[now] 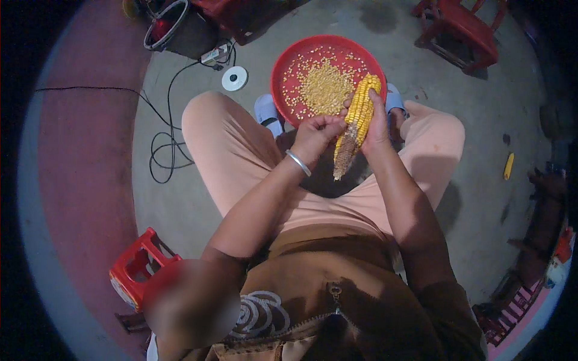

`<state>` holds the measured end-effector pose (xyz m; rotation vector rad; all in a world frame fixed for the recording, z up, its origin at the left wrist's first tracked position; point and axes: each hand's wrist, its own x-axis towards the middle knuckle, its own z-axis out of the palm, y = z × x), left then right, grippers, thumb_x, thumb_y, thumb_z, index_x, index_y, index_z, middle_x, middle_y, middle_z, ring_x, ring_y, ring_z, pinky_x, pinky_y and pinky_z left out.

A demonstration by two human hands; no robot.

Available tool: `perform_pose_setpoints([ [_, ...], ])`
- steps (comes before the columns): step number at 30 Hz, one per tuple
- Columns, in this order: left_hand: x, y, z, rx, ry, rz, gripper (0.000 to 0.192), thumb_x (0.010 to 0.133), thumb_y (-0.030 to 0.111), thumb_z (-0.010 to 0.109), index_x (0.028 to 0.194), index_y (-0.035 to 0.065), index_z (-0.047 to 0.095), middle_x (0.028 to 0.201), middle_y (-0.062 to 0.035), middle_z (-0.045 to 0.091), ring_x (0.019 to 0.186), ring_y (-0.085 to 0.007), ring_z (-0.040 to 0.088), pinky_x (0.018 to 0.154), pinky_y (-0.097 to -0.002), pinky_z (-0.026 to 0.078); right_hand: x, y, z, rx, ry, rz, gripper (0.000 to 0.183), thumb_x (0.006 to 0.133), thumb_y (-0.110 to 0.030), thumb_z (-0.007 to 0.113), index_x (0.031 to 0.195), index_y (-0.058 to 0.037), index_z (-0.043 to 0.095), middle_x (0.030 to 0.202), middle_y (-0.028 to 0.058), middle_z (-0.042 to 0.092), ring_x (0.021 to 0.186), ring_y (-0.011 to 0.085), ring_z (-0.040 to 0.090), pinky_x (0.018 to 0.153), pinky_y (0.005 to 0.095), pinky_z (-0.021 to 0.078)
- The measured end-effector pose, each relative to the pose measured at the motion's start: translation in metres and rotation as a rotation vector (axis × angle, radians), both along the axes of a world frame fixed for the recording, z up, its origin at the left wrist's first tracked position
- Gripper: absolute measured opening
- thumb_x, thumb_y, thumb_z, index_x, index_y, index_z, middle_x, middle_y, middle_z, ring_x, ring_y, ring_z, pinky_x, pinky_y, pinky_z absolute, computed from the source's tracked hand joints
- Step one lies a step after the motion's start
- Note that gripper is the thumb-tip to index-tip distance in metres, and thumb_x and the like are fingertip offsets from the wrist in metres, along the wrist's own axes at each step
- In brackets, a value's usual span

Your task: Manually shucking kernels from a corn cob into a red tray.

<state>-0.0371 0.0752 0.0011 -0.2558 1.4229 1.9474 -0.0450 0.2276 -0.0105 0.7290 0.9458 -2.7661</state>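
An ear of yellow corn (361,104) is held at a slant between my knees, partly over the near right rim of a red round basin (289,58). My right hand (377,126) wraps its right side, thumb along the kernels. My left hand (316,135), with a silver bangle at the wrist, is curled with thumb and fingertips pressed to the ear's left side. Near that spot and down to the lower tip, a strip of brown cob shows bare, with kernels along both edges. Loose corn kernels (326,88) are heaped in the basin and scattered around the heap.
A black cable (169,131) loops over the floor left of my knee, by a power strip (215,54) and a white disc (235,78). A dark bucket (189,36) stands behind them. Red plastic stools (465,36) are around; a small yellow cob (509,166) lies far right.
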Motion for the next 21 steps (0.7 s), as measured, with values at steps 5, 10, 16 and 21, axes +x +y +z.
perform_pose_setpoints([
  [5, 0.011, 0.007, 0.014, -0.208, 0.400, 0.035, 0.014, 0.079, 0.013, 0.070, 0.084, 0.0008, 0.064, 0.078, 0.0002, 0.064, 0.070, -0.0052, 0.056, 0.064, -0.0213, 0.046, 0.001, -0.003, 0.009, 0.044, -0.024, -0.001, 0.048, 0.084, -0.048, 0.053, 0.106, -0.0054, 0.047, 0.082, 0.0107, 0.056, 0.067, 0.0210, 0.059, 0.058, 0.0329, 0.0519],
  [10, 0.006, 0.010, 0.015, -0.397, 0.386, -0.041, 0.016, 0.078, 0.015, 0.072, 0.083, 0.0009, 0.066, 0.079, -0.0004, 0.064, 0.070, -0.0054, 0.056, 0.064, -0.0210, 0.047, 0.000, -0.001, -0.001, 0.162, -0.041, -0.021, 0.040, 0.086, -0.040, 0.055, 0.106, -0.0056, 0.049, 0.081, 0.0090, 0.057, 0.066, 0.0174, 0.059, 0.056, 0.0299, 0.0504],
  [16, 0.017, 0.019, -0.004, -0.382, 0.348, 0.037, 0.013, 0.078, 0.011, 0.069, 0.086, 0.0004, 0.067, 0.080, -0.0010, 0.065, 0.071, -0.0059, 0.056, 0.066, -0.0211, 0.047, -0.001, -0.004, -0.004, 0.522, 0.017, -0.078, 0.030, 0.087, -0.031, 0.058, 0.099, -0.0044, 0.052, 0.079, 0.0064, 0.058, 0.062, 0.0136, 0.058, 0.053, 0.0263, 0.0474],
  [21, 0.021, 0.021, -0.010, -0.398, 0.386, 0.106, 0.013, 0.078, 0.010, 0.069, 0.087, 0.0001, 0.067, 0.080, -0.0010, 0.065, 0.071, -0.0063, 0.057, 0.067, -0.0213, 0.048, -0.001, -0.004, -0.003, 0.639, 0.004, -0.133, 0.028, 0.086, -0.030, 0.059, 0.096, -0.0044, 0.053, 0.076, 0.0050, 0.058, 0.058, 0.0133, 0.057, 0.051, 0.0266, 0.0464],
])
